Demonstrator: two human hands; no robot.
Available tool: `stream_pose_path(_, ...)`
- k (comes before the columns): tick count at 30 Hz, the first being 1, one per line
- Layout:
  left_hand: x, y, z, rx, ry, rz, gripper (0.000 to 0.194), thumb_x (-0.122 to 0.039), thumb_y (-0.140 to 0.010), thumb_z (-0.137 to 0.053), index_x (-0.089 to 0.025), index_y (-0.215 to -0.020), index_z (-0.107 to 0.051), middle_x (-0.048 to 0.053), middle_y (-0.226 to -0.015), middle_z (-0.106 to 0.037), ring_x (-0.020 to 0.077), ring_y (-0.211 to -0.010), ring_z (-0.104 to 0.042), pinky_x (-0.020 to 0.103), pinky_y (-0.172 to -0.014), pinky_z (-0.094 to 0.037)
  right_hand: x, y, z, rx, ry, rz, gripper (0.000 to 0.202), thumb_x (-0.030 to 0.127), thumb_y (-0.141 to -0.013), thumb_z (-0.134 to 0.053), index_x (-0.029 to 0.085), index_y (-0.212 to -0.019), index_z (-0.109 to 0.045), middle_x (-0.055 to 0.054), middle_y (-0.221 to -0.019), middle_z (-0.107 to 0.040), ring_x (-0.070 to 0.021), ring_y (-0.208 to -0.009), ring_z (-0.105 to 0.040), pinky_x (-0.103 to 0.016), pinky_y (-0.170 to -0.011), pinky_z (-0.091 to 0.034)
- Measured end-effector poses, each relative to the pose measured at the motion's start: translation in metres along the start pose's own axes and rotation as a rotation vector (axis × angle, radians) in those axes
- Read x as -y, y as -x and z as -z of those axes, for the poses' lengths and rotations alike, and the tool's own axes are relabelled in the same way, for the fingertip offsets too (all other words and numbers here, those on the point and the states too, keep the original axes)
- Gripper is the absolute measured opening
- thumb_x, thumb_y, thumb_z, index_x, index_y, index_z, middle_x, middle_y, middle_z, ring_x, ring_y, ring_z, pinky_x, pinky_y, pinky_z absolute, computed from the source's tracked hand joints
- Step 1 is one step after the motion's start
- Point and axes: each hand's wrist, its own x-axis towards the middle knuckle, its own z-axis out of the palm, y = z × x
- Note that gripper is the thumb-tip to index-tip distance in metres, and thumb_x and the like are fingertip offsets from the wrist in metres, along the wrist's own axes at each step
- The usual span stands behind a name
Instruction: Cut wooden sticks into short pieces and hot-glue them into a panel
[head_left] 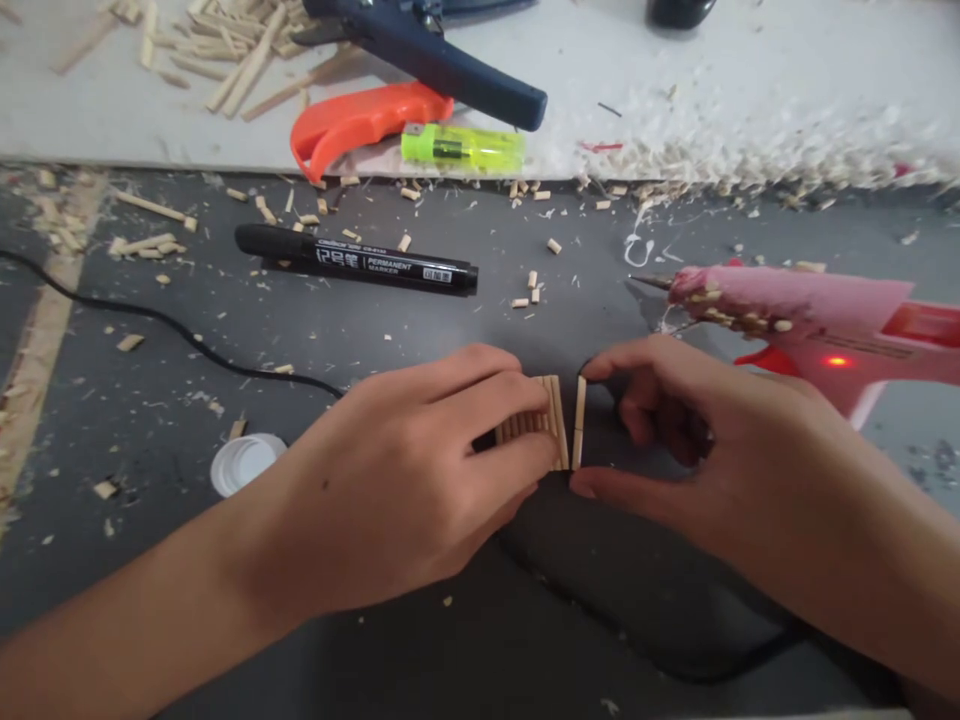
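My left hand (450, 450) is closed over a small panel of wooden sticks (553, 420) set side by side, its fingers covering much of it. Just right of the panel, a short thin wooden stick (580, 420) with a dark mark near its middle stands between the thumb and index finger of my right hand (675, 430). A narrow gap separates stick and panel. Beyond my right hand lies a pink glue gun (802, 310) with a lit red light, its nozzle pointing left.
A black permanent marker (356, 260) lies behind my hands. Farther back, on a white board (585, 60), are blue-handled cutters (450, 70), an orange handle (367, 115), a yellow-green lighter (463, 148) and loose sticks (225, 50). A white cap (244, 462) and black cord (165, 318) are left.
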Motion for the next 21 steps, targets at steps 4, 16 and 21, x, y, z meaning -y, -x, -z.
stream_pose_path(4,0.0012,-0.0007,-0.0015,-0.014,0.014,-0.006,0.016,-0.015,-0.093,-0.058,-0.016,-0.1,-0.072,0.01,-0.108,-0.07,0.0262,-0.105,-0.064,0.045,-0.095,-0.058,-0.0007,0.0,-0.0003,-0.005,-0.004,0.019,0.045,0.032,-0.062,-0.084,0.034,-0.1,-0.059,0.007,-0.066,-0.055,-0.0139,-0.051,-0.052,-0.026,-0.043,-0.039)
stream_pose_path(16,0.0018,0.0007,-0.0023,0.013,-0.041,-0.048,0.018,-0.017,-0.096,-0.054,-0.017,-0.102,-0.071,0.009,-0.11,-0.07,0.0264,-0.106,-0.061,0.042,-0.097,-0.056,0.0002,-0.0004,-0.0007,-0.021,-0.021,0.033,0.044,0.027,-0.061,-0.084,0.031,-0.097,-0.059,0.006,-0.065,-0.056,-0.0142,-0.051,-0.051,-0.025,-0.042,-0.039)
stream_pose_path(21,0.0023,0.0005,-0.0015,0.03,-0.036,-0.046,0.018,-0.017,-0.097,-0.055,-0.016,-0.105,-0.071,0.01,-0.114,-0.069,0.0271,-0.108,-0.061,0.042,-0.098,-0.055,-0.0027,0.0003,-0.0018,-0.01,-0.01,0.031,0.046,0.032,-0.062,-0.085,0.033,-0.101,-0.059,0.006,-0.067,-0.055,-0.0138,-0.052,-0.052,-0.025,-0.043,-0.039)
